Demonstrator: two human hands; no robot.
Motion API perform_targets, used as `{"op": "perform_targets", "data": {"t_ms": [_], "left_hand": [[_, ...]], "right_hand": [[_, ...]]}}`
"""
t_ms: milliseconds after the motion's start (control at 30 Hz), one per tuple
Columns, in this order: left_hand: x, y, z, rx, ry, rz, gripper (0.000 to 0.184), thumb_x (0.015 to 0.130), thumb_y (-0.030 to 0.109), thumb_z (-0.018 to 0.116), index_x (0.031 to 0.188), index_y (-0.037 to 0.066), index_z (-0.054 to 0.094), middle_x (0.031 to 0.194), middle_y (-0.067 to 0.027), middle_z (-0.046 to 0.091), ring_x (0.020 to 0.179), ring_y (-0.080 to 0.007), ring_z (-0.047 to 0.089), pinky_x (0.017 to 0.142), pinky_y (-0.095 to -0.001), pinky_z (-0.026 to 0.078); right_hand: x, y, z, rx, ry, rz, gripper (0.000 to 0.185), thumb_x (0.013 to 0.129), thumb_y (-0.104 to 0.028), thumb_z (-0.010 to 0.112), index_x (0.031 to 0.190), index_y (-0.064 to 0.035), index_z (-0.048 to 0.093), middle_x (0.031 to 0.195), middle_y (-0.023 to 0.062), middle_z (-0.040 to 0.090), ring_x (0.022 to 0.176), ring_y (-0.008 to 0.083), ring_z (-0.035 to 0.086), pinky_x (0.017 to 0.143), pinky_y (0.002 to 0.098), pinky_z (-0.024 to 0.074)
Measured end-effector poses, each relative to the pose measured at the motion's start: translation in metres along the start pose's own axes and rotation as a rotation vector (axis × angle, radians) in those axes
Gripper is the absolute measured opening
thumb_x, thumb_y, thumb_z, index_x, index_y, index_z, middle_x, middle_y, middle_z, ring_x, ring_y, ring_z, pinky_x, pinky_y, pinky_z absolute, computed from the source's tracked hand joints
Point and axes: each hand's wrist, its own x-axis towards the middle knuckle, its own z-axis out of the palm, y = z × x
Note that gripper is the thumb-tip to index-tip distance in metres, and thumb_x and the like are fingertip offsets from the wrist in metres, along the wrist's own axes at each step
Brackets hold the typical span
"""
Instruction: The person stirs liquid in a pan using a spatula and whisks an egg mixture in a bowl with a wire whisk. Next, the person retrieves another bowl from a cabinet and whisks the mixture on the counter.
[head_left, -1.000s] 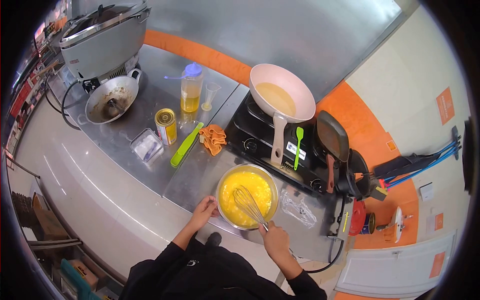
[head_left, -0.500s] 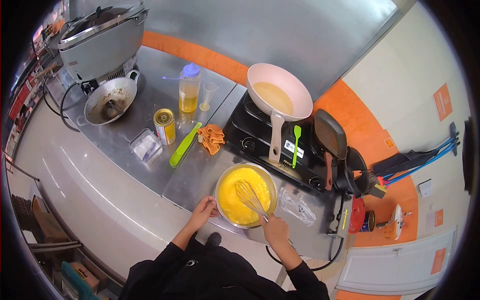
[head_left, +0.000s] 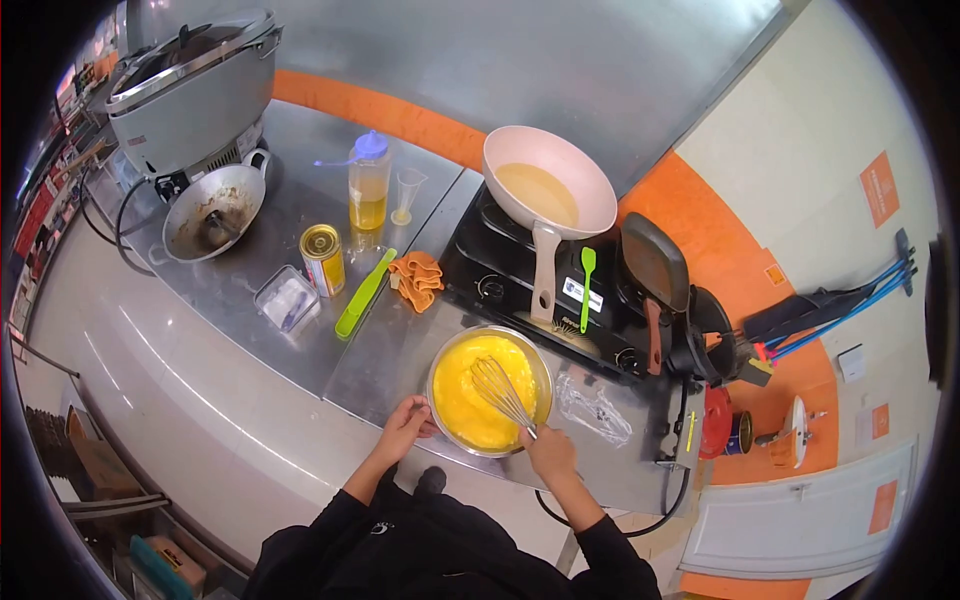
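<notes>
Since the earlier frames the whisk [head_left: 502, 393] had shifted slightly rightward within the mixing bowl [head_left: 544, 380], the yellow egg-like mixture [head_left: 466, 400] had gone from lumpy to smoother and swirled, and the whole view had turned a little; both hands stayed about where they were. Bowl stood upright on the metal tabletop [head_left: 385, 365], close to the near edge, in front of the gas stove [head_left: 468, 285]; whisk wires sat in the mixture, handle leaning out over the near right rim. Main risk, as judged: slopping over the rim, if the whisk swept too fast or too wide, since the mixture spread across most of the bowl. Second: the bowl skidding or tipping toward the near edge, if the whisk pushed against the wall while the other side was poorly steadied. Less likely: the crumpled clear plastic [head_left: 595, 408] just right of the bowl getting snagged by the right arm. Right hand [head_left: 551, 456] was closed around the whisk handle, fingers wrapped, knuckles up, just outside the rim. Left hand [head_left: 405, 425] was half open, fingers loosely curled at the bowl's left side, seemingly at or against the rim; could not tell whether it truly gripped the bowl or only rested beside it.
</notes>
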Motion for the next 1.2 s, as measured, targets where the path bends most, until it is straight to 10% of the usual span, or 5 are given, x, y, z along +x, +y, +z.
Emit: {"op": "perform_targets", "data": {"t_ms": [700,933,1067,1200], "left_hand": [[-0.013,0.047,0.019,0.799,0.334,0.603,0.054,0.074,0.008,0.058,0.118,-0.005,0.030,0.118,-0.0222,0.032,0.114,-0.0336,0.031,0.097,-0.0409,0.023],[-0.039,0.058,0.087,0.970,0.387,0.880,0.055,0.075,0.006,0.056,0.119,-0.003,0.024,0.126,-0.0247,0.021,0.120,-0.0358,0.021,0.097,-0.0458,0.017],[-0.081,0.012,0.174,0.799,0.047,1.051,0.057,0.074,0.001,0.054,0.121,-0.001,0.021,0.123,-0.0198,0.025,0.114,-0.0292,0.027,0.097,-0.0427,0.019],[-0.139,-0.098,0.273,0.557,-0.496,0.749,0.053,0.072,-0.008,0.045,0.120,0.000,0.023,0.118,-0.0159,0.030,0.084,-0.0190,0.041,0.075,-0.0317,0.037]], "right_hand": [[0.048,0.039,-0.020,0.357,0.247,-0.159,0.046,0.065,-0.033,0.071,0.097,-0.0067,0.049,0.091,0.0115,0.052,0.080,0.0317,0.056,0.069,0.0424,0.0436],[-0.043,0.037,-0.045,0.498,0.815,-0.175,0.022,0.076,-0.018,0.061,0.091,-0.0039,0.052,0.091,0.0137,0.050,0.084,0.0309,0.049,0.076,0.0414,0.0363],[-0.178,0.080,0.027,0.799,0.646,-0.032,0.013,0.076,-0.002,0.050,0.089,-0.0005,0.051,0.084,0.0161,0.050,0.080,0.0320,0.050,0.070,0.0373,0.0403],[-0.354,0.121,0.114,1.080,0.446,0.389,0.016,0.076,-0.002,0.050,0.091,-0.0010,0.054,0.085,0.0142,0.053,0.082,0.0263,0.054,0.074,0.0331,0.0431]]}}
